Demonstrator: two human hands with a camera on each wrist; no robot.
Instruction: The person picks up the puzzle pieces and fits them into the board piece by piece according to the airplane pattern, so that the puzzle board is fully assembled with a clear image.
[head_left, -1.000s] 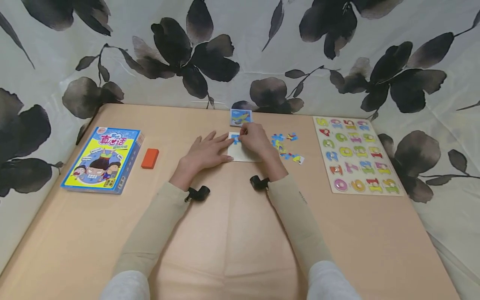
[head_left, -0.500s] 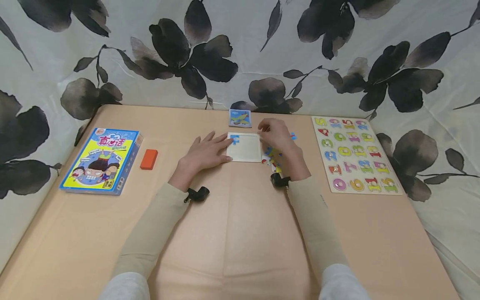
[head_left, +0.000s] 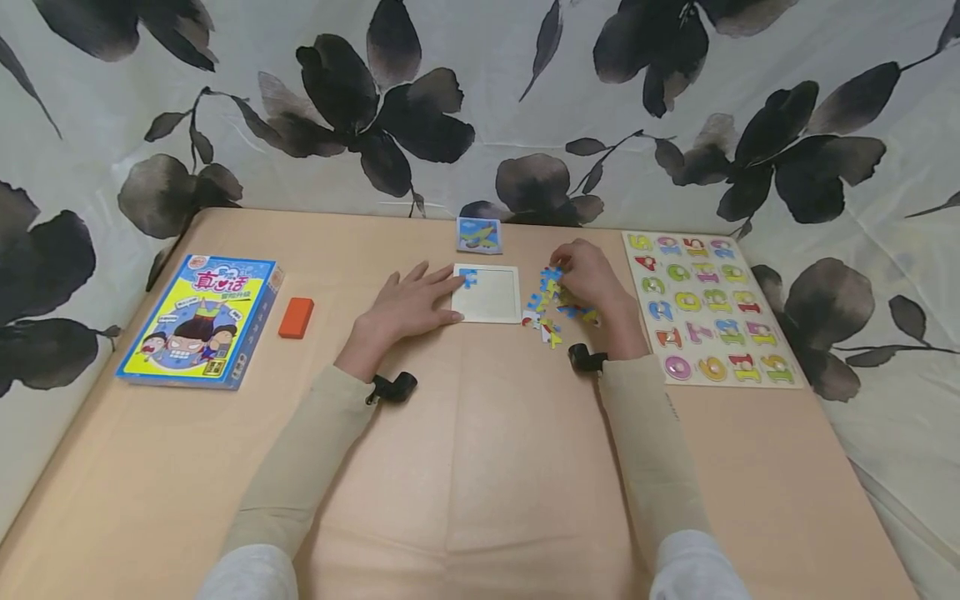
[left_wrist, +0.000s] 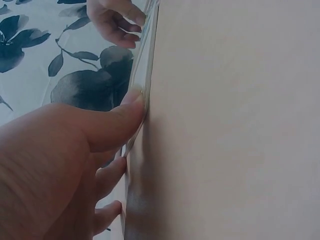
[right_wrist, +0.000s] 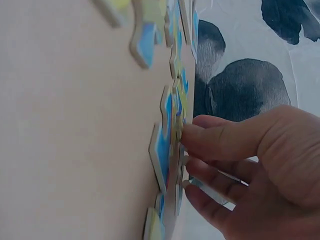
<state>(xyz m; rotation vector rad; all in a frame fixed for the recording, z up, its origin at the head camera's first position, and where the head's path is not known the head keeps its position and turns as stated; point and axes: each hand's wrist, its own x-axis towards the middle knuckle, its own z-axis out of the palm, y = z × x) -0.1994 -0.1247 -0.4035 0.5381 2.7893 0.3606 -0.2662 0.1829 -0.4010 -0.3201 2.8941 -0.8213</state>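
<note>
My left hand (head_left: 408,304) lies with fingers spread, its index finger and thumb on the left side of a pale puzzle tray (head_left: 497,297). In the left wrist view, the thumb of the left hand (left_wrist: 65,150) rests on the tray's edge (left_wrist: 143,75). A few joined blue puzzle pieces (head_left: 469,276) sit in the tray's upper left corner. Right of the tray, my right hand (head_left: 590,271) is over a heap of loose puzzle pieces (head_left: 550,298). In the right wrist view, the thumb and fingertips of the right hand (right_wrist: 250,155) touch loose pieces (right_wrist: 161,150), with no clear grip on one.
A small picture card (head_left: 478,237) of a yellow plane stands behind the tray. To the left are an orange block (head_left: 296,318) and a blue and yellow game box (head_left: 202,321). A board of colourful numbers and shapes (head_left: 708,312) lies at the right.
My right hand has gone from the tray's upper part rightward to the loose pieces. The left hand has stayed on the tray, and the joined blue pieces remain in its corner.
</note>
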